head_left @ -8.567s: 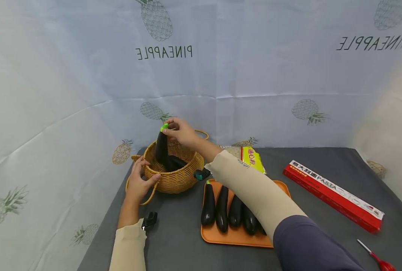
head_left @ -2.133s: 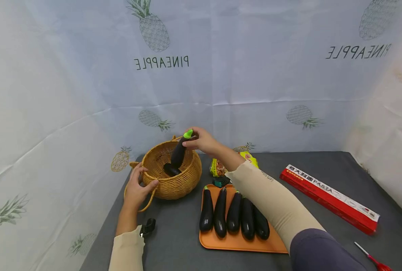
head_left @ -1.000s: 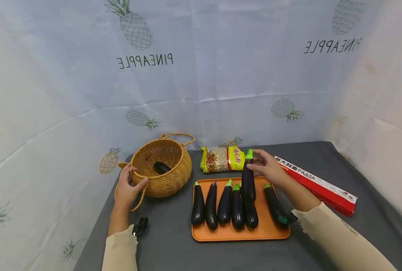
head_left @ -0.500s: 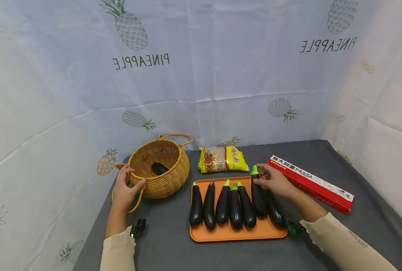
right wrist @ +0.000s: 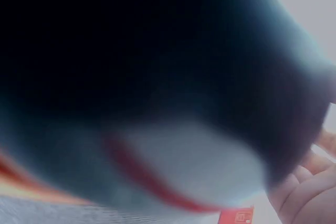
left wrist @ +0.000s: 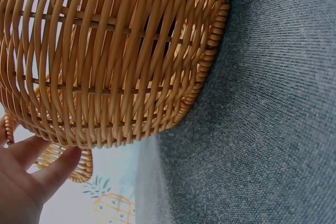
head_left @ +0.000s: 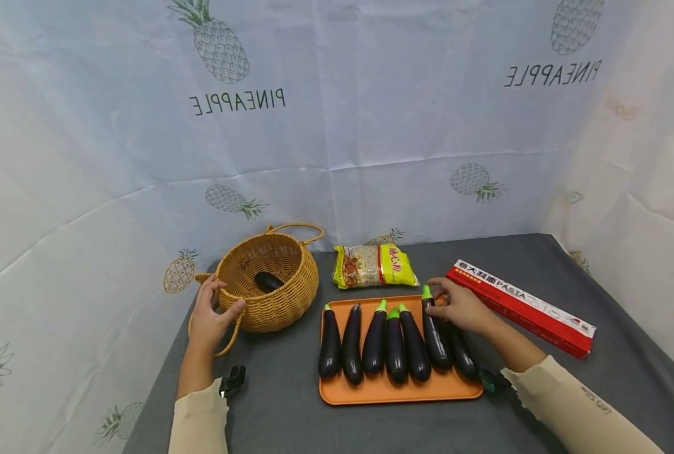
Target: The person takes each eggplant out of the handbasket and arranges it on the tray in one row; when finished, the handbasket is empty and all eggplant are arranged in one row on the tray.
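On the left, a round wicker basket (head_left: 277,310) leans toward me with one dark eggplant (head_left: 268,282) visible inside. My left hand (head_left: 205,321) holds the basket's left side, fingers at the rim and thumb against the weave. The left wrist view shows thumb and fingers against the wicker wall (left wrist: 115,66). My right hand (head_left: 464,308) pinches an eggplant (head_left: 436,340) near its green stem end. That eggplant lies on an orange tray (head_left: 393,396), in a row with several others. A dark blurred shape mostly fills the right wrist view.
Behind the tray lies a yellow-ended pasta bag (head_left: 375,266). A long red pasta box (head_left: 524,306) lies at the right, close to my right hand. The grey tabletop (head_left: 291,403) meets a pineapple-print cloth (head_left: 371,126) at the back.
The right hand has carried an eggplant from the basket over to the tray and lowered it beside the others. More eggplants now lie there. The left hand stays at the basket.
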A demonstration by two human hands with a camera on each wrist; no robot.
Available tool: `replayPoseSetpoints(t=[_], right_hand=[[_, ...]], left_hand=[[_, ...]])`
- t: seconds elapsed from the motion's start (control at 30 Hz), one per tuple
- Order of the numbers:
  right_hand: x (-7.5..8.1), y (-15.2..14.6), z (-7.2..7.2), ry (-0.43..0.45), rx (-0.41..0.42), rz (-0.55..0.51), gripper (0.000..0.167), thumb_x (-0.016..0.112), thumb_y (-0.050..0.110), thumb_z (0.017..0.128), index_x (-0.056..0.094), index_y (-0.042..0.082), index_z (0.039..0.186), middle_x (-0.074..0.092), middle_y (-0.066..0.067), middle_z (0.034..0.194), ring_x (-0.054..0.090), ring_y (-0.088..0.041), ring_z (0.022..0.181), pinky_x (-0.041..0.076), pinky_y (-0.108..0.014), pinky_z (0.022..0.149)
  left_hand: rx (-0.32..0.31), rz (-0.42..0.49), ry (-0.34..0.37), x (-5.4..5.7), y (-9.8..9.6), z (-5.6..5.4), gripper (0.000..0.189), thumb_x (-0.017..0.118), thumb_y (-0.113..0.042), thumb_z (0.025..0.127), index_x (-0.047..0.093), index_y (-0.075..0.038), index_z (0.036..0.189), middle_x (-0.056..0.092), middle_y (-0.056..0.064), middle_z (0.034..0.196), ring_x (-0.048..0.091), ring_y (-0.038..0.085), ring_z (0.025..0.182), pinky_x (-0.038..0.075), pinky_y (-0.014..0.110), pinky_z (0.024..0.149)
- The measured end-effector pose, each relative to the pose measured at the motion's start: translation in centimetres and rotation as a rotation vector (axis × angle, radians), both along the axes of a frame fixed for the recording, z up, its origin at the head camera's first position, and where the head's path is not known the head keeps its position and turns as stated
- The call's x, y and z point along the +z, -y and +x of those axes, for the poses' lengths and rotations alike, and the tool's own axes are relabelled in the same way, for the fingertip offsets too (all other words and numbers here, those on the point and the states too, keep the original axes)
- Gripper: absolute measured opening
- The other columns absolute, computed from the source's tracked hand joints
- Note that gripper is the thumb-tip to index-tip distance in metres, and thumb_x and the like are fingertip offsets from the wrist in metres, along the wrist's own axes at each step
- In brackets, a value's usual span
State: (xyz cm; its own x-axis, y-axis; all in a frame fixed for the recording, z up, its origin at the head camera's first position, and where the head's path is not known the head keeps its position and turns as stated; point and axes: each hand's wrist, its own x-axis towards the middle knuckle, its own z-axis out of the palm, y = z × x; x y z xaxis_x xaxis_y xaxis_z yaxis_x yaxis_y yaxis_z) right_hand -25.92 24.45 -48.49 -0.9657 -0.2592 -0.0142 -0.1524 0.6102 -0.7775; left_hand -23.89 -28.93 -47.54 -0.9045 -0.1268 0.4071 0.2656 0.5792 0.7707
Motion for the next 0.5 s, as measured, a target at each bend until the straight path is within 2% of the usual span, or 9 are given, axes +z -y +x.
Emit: replayPoseSetpoints(t=[0.17, 0.23, 0.37, 0.5], right_hand=[[0.7, 0.3, -0.2, -0.011, 0.019, 0.043, 0.066, 0.076, 0.019, 0.085, 0.044, 0.003, 0.141, 0.058, -0.014, 0.113, 0.061, -0.018, 0.074, 0.052, -0.034, 0.061], [1.3, 0.8, -0.6, -0.037, 0.051, 0.062, 0.063, 0.075, 0.019, 0.086, 0.046, 0.002, 0.139, 0.058, -0.014, 0.112, 0.061, -0.017, 0.073, 0.052, -0.033, 0.06], [3.5, 2.9, -1.6, -0.094, 0.145, 0.114, 0.056, 0.072, 0.02, 0.089, 0.05, 0.003, 0.137, 0.059, -0.015, 0.114, 0.061, -0.017, 0.078, 0.052, -0.034, 0.061], [6.4, 6.8, -3.2, -0.139, 0.244, 0.118, 0.048, 0.071, 0.022, 0.091, 0.054, 0.009, 0.134, 0.06, -0.014, 0.115, 0.062, -0.017, 0.084, 0.052, -0.035, 0.066]], left_hand=[[-0.003, 0.001, -0.005, -0.1, 0.1, -0.1, 0.055, 0.075, -0.028, 0.086, 0.046, -0.003, 0.126, 0.021, 0.007, 0.157, 0.022, 0.031, 0.142, 0.031, 0.06, 0.105], [-0.005, 0.0, -0.006, 0.0, 0.1, -0.1, 0.055, 0.075, -0.028, 0.086, 0.046, -0.003, 0.125, 0.021, 0.006, 0.157, 0.021, 0.031, 0.142, 0.031, 0.06, 0.105], [-0.008, -0.002, -0.005, 0.1, 0.1, -0.1, 0.055, 0.075, -0.028, 0.086, 0.046, -0.003, 0.125, 0.021, 0.006, 0.157, 0.022, 0.031, 0.142, 0.031, 0.061, 0.105], [-0.01, -0.001, -0.002, 0.2, 0.0, -0.1, 0.054, 0.075, -0.026, 0.086, 0.046, -0.002, 0.126, 0.021, 0.006, 0.157, 0.021, 0.031, 0.142, 0.031, 0.061, 0.105]])
